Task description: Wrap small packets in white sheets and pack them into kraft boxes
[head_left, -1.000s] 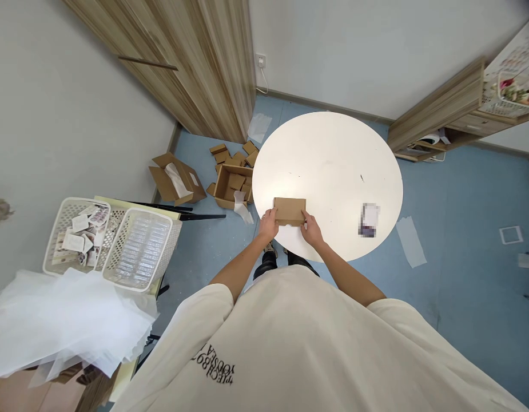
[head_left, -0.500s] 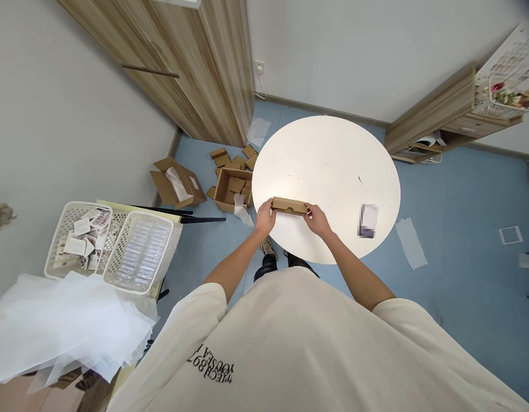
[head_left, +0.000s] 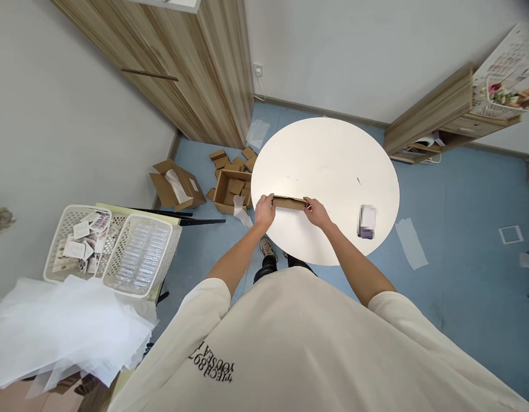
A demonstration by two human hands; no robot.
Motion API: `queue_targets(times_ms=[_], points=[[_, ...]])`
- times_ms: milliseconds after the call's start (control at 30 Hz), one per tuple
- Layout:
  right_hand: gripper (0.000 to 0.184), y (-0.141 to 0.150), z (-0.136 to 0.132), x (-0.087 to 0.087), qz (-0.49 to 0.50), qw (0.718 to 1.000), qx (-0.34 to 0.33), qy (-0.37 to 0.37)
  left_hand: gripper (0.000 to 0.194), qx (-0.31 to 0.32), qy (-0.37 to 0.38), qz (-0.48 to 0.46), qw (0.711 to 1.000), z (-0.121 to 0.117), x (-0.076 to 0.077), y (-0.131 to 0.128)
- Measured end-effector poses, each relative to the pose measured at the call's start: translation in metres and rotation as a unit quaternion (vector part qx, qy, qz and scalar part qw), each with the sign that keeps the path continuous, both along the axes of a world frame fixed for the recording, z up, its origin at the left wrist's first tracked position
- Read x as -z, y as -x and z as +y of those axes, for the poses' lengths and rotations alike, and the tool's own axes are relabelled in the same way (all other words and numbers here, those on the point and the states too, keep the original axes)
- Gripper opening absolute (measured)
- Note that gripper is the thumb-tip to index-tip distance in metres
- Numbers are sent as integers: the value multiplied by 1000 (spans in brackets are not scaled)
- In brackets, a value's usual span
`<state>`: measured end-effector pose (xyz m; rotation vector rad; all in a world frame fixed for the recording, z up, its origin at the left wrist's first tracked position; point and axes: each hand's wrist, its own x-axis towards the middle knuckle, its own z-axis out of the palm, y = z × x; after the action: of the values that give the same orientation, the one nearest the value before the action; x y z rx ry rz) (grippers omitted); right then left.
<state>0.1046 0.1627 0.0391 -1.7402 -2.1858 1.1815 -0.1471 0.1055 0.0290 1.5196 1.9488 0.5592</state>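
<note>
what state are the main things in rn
small cardboard box: held edge-on, open or shut unclear
left grip: closed on that box
right grip: closed on that box
flapped carton: open
larger box: open, holding cardboard pieces
left basket: open, holding cards
right basket: open, holding clear packs

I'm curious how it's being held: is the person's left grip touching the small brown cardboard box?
Touching: the head view shows the left grip against the left end of the small brown cardboard box, with no gap visible.
</note>
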Motion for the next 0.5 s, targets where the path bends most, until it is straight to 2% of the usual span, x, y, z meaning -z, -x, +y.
queue_targets(times_ms=[233,500], points=[[54,2,4,-4,-24,1000,-19,-2,52,58,2,44,997,7,-9,4],[73,0,-25,5,-114,986,-101,-69,54,135,-5,87,987,-7,-2,12]])
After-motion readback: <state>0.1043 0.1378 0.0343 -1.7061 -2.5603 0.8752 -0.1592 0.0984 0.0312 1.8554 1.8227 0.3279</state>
